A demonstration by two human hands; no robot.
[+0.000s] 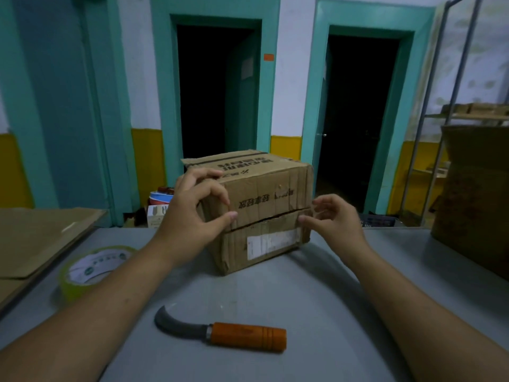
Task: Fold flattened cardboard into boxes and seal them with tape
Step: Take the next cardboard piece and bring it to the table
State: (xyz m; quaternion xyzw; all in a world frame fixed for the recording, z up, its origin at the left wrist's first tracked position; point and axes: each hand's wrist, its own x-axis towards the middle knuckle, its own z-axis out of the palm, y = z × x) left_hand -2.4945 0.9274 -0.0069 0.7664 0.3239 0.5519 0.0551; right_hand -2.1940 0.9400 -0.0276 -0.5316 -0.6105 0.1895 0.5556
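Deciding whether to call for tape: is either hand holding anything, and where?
Left hand grips the box at its upper left corner. Right hand is at the box's right edge; whether it grips cannot be told.

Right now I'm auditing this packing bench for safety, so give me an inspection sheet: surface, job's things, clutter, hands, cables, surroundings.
Surface: grey table, carrying everything below.
Job's things: cardboard box folded up, flap seam facing the person with a gap showing; green tape roll lying flat at left; flattened cardboard at the left edge.
Clutter: hooked knife with orange handle, blade bare, near the front edge; large brown carton at right.
Hands: left hand grips the box's left corner; right hand has its thumb on the seam's right end, fingers loosely curled, nothing visibly held.
Cables: nothing seen.
Surroundings: dark doorways with teal frames; metal shelving at right.
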